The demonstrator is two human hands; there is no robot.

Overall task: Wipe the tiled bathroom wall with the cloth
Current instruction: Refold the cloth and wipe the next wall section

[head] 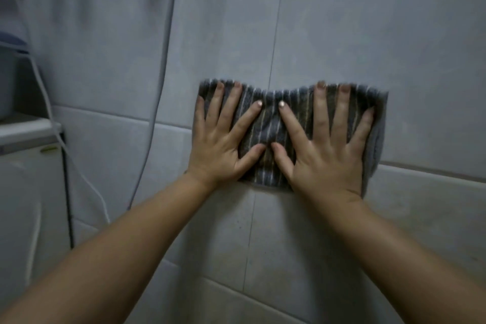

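L hand (219, 146): flat, fingers spread | R hand (330, 151): flat, fingers spread

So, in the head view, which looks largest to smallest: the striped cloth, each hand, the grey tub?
Striped cloth
right hand and left hand, nearly alike, so unranked
grey tub, cut off at the edge

Grey-blue tiled wall (342, 21) w/ thin grout lines, dim light. Pale hose (166, 55) hangs down at left. Far left: white shelf (29, 127) w/ bluish tub (6, 84) on it, white cable (88, 180) trailing beside.
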